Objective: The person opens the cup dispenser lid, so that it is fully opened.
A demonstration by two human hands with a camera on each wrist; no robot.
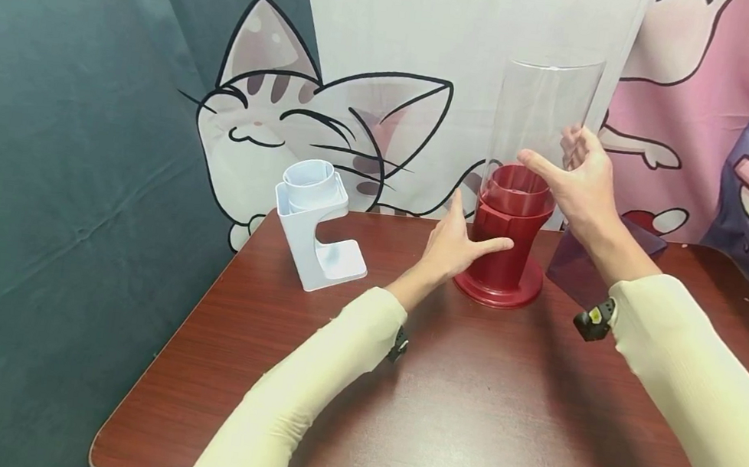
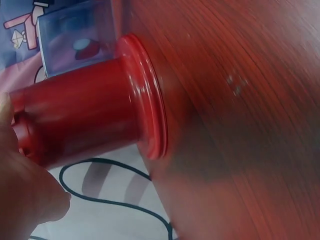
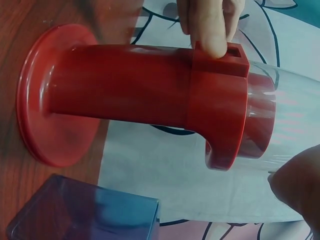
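A red stand (image 1: 498, 259) with a round flared foot stands upright at the back of the table. In the right wrist view, its upper collar (image 3: 222, 110) surrounds a red inner cup. My right hand (image 1: 585, 177) grips a tall clear tube (image 1: 534, 113), thumb in front and fingers on its far side. The tube's lower end sits around the inner cup at the collar; how deep it goes I cannot tell. My left hand (image 1: 451, 242) is at the stand's left side, its index finger pointing up and its thumb extended across, touching the collar's small block.
To the left stands a white C-shaped holder (image 1: 308, 234) with a round cup on top. A translucent purple-blue box (image 1: 576, 260) sits just right of the red stand. The brown wooden table (image 1: 430, 417) backs onto a cartoon cat curtain (image 1: 383, 34).
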